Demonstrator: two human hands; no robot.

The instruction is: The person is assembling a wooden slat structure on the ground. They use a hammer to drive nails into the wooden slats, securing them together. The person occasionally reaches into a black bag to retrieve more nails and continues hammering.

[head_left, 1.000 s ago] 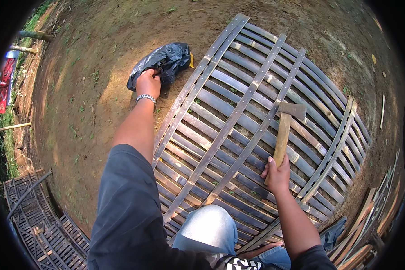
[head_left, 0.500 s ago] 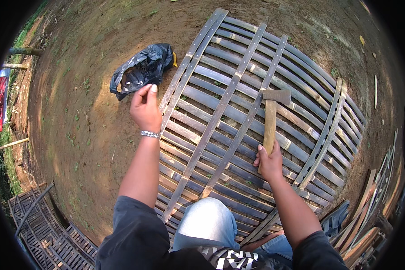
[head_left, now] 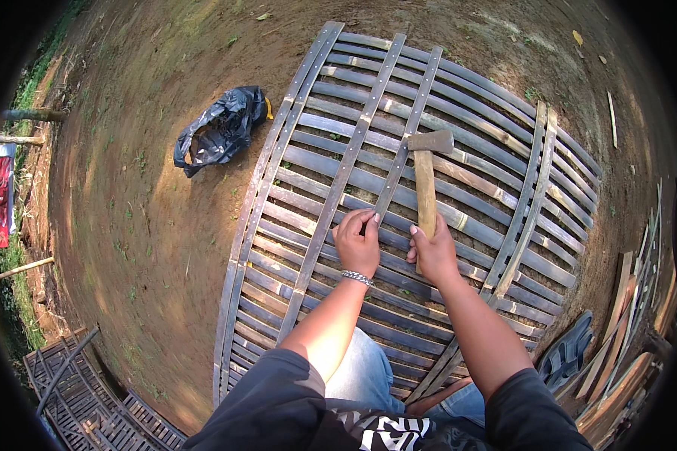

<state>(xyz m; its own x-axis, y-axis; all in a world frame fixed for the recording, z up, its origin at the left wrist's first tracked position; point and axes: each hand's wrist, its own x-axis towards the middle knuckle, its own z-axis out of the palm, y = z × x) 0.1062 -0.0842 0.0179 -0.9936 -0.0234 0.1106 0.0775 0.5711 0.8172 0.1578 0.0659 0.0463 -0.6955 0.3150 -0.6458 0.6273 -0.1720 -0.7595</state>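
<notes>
The left fingers (head_left: 358, 218) hide whatever lies between them.

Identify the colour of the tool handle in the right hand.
The tool handle is light yellowish brown, best seen in the head view.

Bare brown earth (head_left: 128, 248), tufted with small green weeds, carries a large slatted panel (head_left: 340, 184) of dark strips nailed across many parallel slats. Just beside the panel's left edge, toward its far left corner, a crumpled black plastic bag (head_left: 229, 128) lies with its mouth gaping. Off the near right corner rest dark sandals (head_left: 568, 352) and long wooden strips (head_left: 617, 323); a thin pale stick (head_left: 612, 120) lies beyond the far right corner.
</notes>
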